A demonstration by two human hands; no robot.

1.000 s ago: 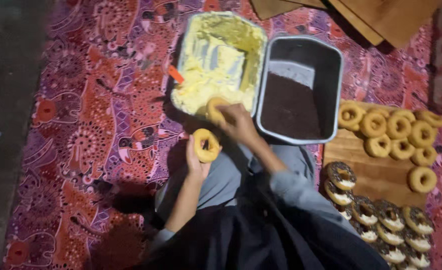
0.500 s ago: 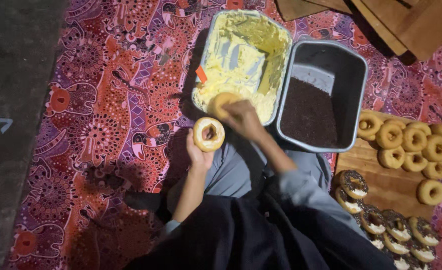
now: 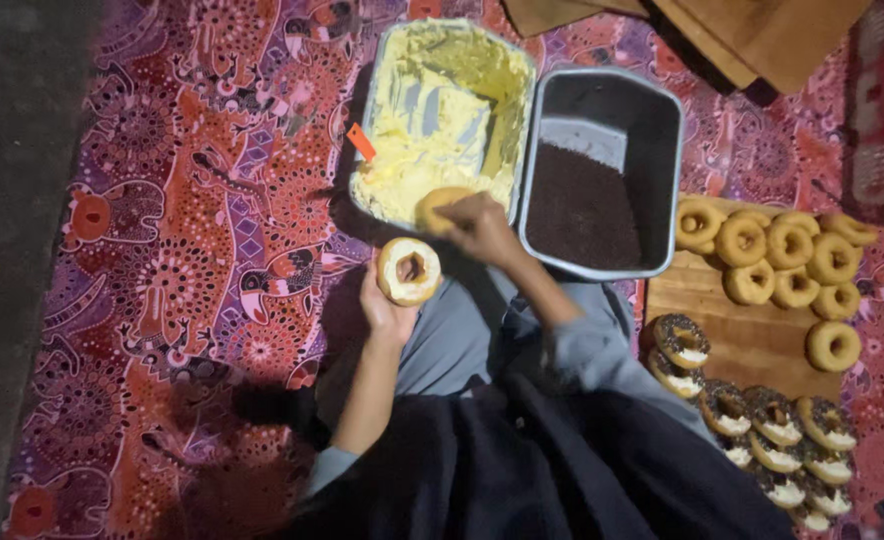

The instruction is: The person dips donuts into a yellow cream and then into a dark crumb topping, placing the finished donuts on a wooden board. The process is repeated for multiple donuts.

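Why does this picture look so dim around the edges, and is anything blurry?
Head view: light falls mainly on the yellow cream tray and patterned cloth; the left edge and the person's dark clothing sink into shadow. The left hand, holding a cream-covered doughnut, is fairly sharp, while the right hand at the tray looks slightly soft. The sprinkled doughnuts are dim.
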